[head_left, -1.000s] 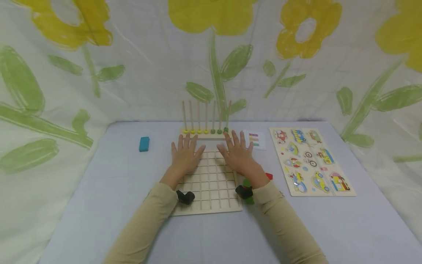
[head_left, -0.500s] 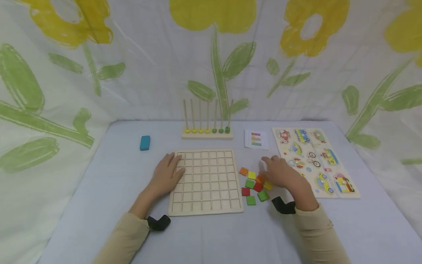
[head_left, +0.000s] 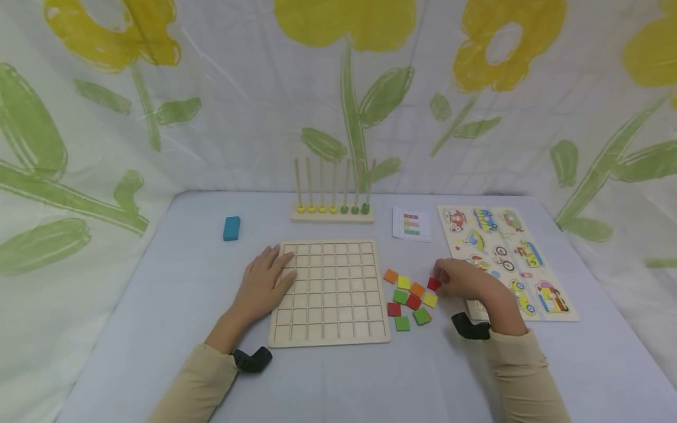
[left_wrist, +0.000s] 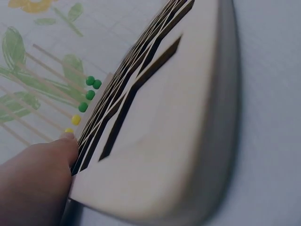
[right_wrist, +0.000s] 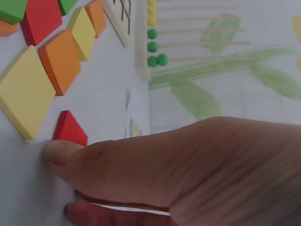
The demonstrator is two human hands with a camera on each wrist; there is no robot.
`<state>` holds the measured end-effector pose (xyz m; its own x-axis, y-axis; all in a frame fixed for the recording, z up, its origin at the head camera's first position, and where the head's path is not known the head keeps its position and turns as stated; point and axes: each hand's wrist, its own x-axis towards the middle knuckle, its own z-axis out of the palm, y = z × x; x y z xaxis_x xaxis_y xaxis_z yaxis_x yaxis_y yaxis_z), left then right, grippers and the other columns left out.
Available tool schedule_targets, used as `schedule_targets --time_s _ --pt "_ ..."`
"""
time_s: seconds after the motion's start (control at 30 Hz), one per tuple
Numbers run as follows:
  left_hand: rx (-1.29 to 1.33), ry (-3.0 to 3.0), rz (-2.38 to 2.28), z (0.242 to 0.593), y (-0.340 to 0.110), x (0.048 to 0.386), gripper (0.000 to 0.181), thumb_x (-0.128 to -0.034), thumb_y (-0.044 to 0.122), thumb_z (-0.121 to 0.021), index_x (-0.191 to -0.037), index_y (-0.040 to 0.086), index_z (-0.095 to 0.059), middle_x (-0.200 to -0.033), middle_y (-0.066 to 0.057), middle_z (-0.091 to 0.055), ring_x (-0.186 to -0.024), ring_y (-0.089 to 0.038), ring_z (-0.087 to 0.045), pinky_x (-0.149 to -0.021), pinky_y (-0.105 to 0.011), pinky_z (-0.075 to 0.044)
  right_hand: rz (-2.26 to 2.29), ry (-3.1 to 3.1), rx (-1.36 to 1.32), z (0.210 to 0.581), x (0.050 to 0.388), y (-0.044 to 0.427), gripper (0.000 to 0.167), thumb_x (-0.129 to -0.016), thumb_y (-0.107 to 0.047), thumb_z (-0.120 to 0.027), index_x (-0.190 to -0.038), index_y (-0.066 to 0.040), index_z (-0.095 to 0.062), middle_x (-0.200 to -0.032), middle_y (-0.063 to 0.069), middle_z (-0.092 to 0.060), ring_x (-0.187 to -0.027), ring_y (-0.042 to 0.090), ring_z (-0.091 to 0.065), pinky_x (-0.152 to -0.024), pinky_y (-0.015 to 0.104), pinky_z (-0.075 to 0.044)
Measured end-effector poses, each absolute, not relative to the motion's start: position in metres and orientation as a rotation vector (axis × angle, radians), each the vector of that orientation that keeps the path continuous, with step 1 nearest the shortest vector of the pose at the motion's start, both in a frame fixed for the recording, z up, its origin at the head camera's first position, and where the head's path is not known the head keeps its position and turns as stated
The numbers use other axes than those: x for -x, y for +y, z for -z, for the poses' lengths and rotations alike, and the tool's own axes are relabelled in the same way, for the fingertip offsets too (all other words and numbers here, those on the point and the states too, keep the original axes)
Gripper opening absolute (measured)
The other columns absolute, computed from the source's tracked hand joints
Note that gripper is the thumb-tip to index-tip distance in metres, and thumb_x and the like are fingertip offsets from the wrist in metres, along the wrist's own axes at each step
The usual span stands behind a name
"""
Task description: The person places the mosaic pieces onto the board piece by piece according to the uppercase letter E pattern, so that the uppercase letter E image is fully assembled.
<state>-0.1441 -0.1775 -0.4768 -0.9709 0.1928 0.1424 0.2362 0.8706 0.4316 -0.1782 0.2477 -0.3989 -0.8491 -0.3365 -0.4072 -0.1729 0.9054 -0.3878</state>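
Observation:
My left hand (head_left: 263,283) rests with fingers extended on the left edge of a wooden grid board (head_left: 330,294); in the left wrist view its thumb (left_wrist: 44,165) lies against the board's side. Right of the board is a loose group of small square tiles: red, orange, yellow (head_left: 430,300) and green (head_left: 402,323). At the right end of that group, my right hand (head_left: 468,281) pinches a red tile (head_left: 433,284) on the table. The right wrist view shows the thumb on this red tile (right_wrist: 69,128), while the other fingers are mostly hidden.
Behind the board stands a wooden rack (head_left: 332,217) with upright rods and yellow and green beads. A printed card (head_left: 412,224) lies to its right. A picture puzzle board (head_left: 499,258) lies under and beyond the right hand. A blue block (head_left: 231,228) sits at the left.
Both hands have left the middle of the grid board. The left moved to its left edge; the right went to the tiles, then shifted slightly right and now holds a red tile.

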Motion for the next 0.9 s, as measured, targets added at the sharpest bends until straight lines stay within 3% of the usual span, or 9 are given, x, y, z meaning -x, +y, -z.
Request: schedule_targets --time_s 0.57,0.9 --pt "0.379 -2.985 0.567 0.477 -0.179 0.141 0.061 -0.0994 0.048 -0.038 -0.150 0.015 -0.031 -0.157 -0.016 -0.022 -0.146 -0.036 -0.012 -0.116 -0.054 -0.010 0.533 2.674 0.488 0.404 0.186 0.232 0.030 -0.087 -0.008 -0.067 -0.115 -0.002 -0.058 -0.102 0.006 -0.061 -0.088 0.020 -0.053 -0.081 0.038 -0.051" --pt "0.378 -2.950 0.588 0.483 -0.176 0.144 0.061 -0.0988 0.049 -0.040 -0.149 0.015 -0.034 -0.156 -0.016 -0.025 -0.146 -0.035 -0.013 -0.116 -0.054 -0.012 0.696 2.683 0.744 0.400 0.201 0.151 0.022 -0.091 -0.016 -0.066 -0.110 -0.010 -0.057 -0.102 0.001 -0.058 -0.089 0.017 -0.055 -0.077 0.031 -0.050"
